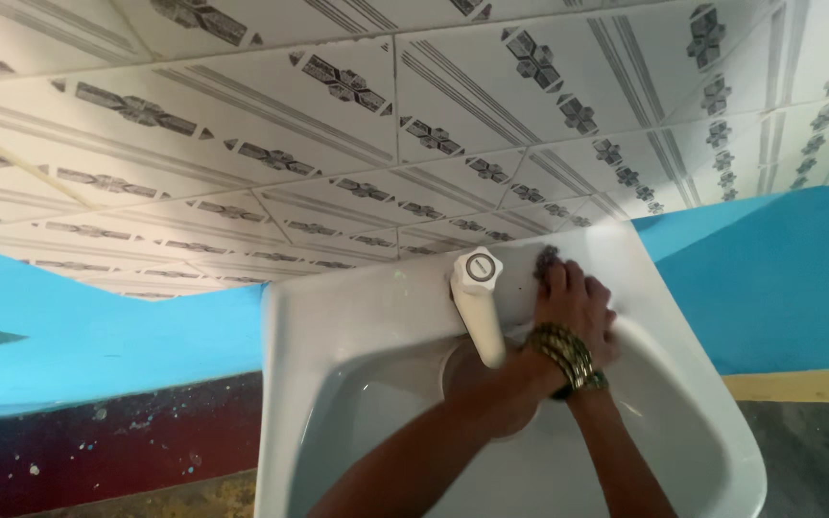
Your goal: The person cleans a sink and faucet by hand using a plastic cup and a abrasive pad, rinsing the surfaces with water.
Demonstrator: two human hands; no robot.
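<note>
- Right hand [576, 305] presses a grey scrubbing pad [546, 261] on the white sink [357, 317] rim just beside the tap [478, 307], fingers together.
- Left hand is hidden behind the tap; its grip cannot be told.

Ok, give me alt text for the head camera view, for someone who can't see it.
A hand with bangles presses a dark scrubber on the back ledge of a white sink, beside a white tap. The other arm crosses the basin; behind are patterned tiles and a blue wall.
</note>
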